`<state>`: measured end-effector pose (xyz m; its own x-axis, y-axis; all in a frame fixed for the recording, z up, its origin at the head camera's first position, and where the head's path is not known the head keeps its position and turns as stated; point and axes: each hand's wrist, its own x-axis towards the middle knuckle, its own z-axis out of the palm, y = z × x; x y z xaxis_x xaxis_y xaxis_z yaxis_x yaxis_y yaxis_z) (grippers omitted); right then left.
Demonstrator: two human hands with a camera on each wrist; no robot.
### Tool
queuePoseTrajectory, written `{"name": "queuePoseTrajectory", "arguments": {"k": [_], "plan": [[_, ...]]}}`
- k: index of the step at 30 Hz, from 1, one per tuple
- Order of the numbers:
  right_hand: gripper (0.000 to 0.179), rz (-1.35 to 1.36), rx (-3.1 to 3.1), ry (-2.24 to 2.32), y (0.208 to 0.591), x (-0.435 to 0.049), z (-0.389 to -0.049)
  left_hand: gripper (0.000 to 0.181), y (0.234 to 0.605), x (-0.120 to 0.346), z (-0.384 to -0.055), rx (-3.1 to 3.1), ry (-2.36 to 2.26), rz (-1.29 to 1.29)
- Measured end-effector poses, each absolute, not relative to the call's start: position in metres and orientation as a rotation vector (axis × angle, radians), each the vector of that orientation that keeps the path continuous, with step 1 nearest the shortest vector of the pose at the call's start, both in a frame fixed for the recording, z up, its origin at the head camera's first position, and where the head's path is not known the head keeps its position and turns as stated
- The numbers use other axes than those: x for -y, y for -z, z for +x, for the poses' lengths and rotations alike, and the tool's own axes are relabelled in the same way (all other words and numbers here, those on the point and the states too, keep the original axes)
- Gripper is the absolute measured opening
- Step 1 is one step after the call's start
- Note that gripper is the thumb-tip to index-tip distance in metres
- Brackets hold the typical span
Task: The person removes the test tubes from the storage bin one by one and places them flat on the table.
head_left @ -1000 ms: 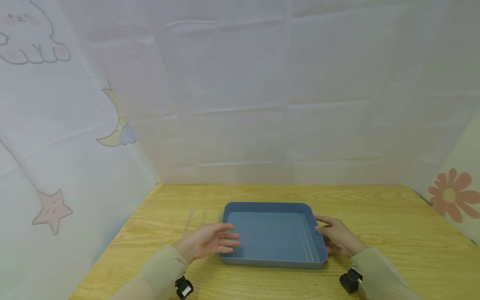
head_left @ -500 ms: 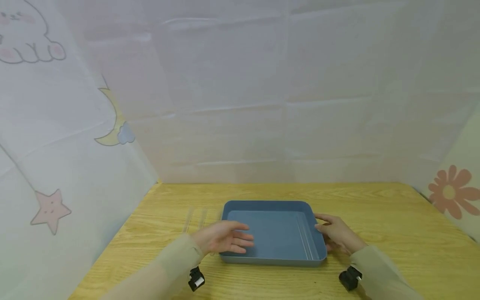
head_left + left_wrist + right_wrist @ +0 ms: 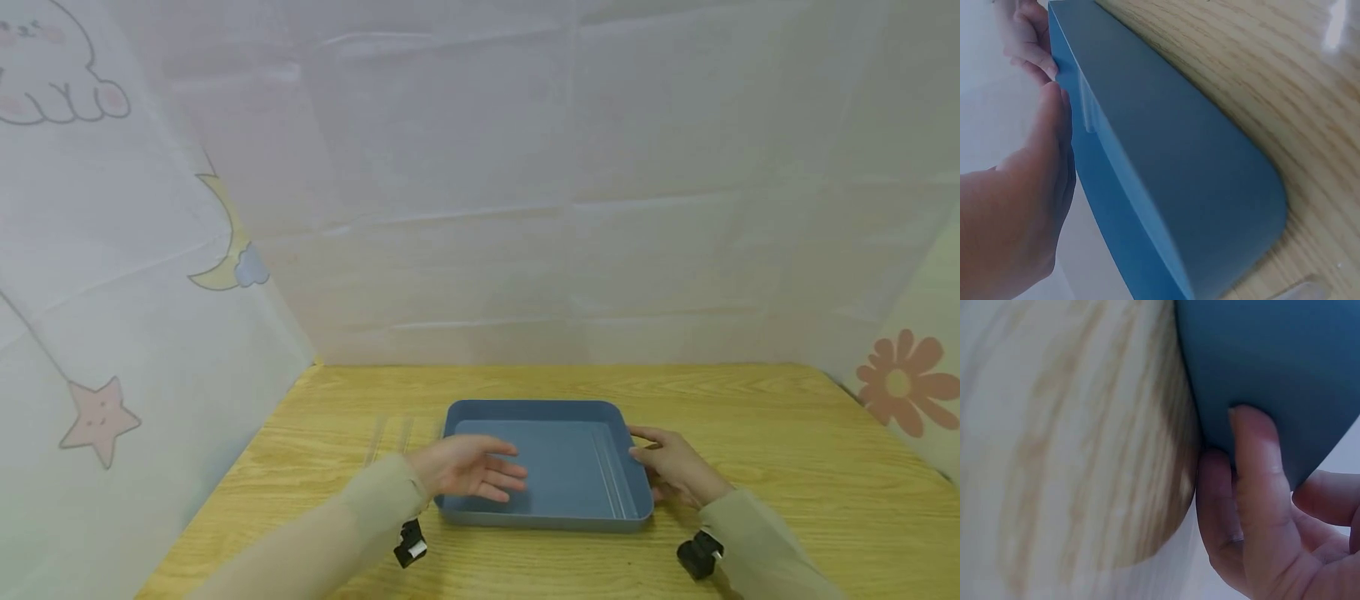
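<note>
A shallow blue rectangular tray (image 3: 555, 467) sits on the wooden table. My left hand (image 3: 471, 468) is held over the tray's left part, fingers extended and slightly spread, with nothing in them. In the left wrist view that left hand (image 3: 1029, 194) appears beside the tray's wall (image 3: 1166, 150). My right hand (image 3: 678, 468) holds the tray's right side, thumb at the rim. The right wrist view shows fingers (image 3: 1259, 444) bent against the outer wall. Inside the tray, along its right side, lies a clear narrow strip-like item (image 3: 613, 475); its kind is hard to tell.
Left of the tray, similar clear narrow items (image 3: 375, 440) lie on the wooden table (image 3: 720, 392), partly behind my left arm. A clear rounded end (image 3: 1304, 291) shows near the tray's corner. Pale cloth walls (image 3: 465, 167) surround the table's back and sides.
My left hand has moved rightward, from the tray's left edge to over its inside, fingers still extended. My right hand and the tray have stayed about where they were.
</note>
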<state>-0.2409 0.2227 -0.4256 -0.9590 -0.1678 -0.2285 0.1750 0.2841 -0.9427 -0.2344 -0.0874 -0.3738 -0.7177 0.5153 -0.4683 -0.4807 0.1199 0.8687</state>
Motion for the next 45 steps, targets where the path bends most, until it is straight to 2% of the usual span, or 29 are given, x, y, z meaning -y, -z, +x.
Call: {"name": "queuePoseTrajectory", "arguments": {"k": [20,45], "plan": [[0.054,0.03,-2.293,1.703,0.423,-0.222,-0.244,0.055,0.374,0.052,-0.248,-1.71,-1.64,0.044],[0.055,0.06,-2.239,1.736,0.424,-0.224,-0.244,0.049,0.378,0.018,-0.274,-1.671,-1.611,0.01]]}}
